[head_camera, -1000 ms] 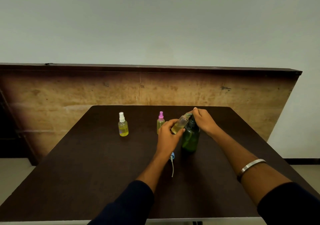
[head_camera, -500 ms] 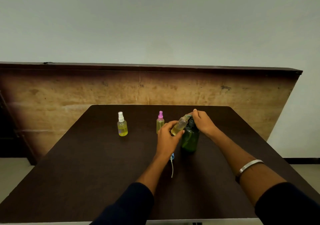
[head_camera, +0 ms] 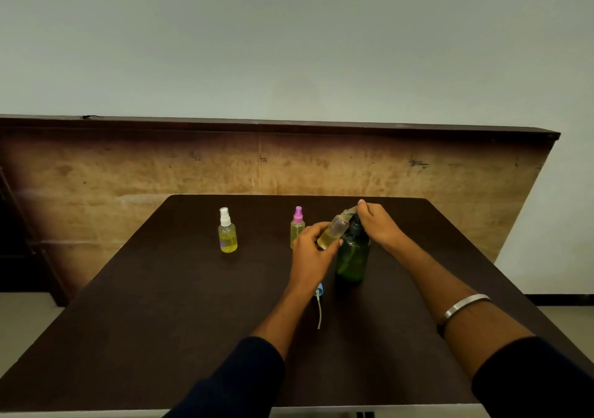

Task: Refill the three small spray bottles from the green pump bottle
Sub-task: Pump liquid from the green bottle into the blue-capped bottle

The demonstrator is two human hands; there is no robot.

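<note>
The green pump bottle [head_camera: 353, 257] stands upright on the dark table [head_camera: 160, 321]. My right hand [head_camera: 377, 224] lies over its pump head, fingers curled on it. My left hand [head_camera: 313, 250] grips an uncapped small spray bottle [head_camera: 332, 232], tilted with its mouth up against the pump spout; yellow liquid sits in its lower part. Its blue spray cap with dip tube [head_camera: 319, 302] lies on the table beside my left wrist. A white-capped spray bottle [head_camera: 227, 232] and a pink-capped spray bottle [head_camera: 297, 226] stand upright to the left, both holding yellow liquid.
A worn wooden panel [head_camera: 257, 167] runs behind the table's far edge, with a plain wall above it. The table's near edge is at the bottom of the view. A metal bangle [head_camera: 466, 306] is on my right wrist.
Hardly anything has changed: both hands stay at the pump spout with the small bottle held against it. The view has shifted slightly.
</note>
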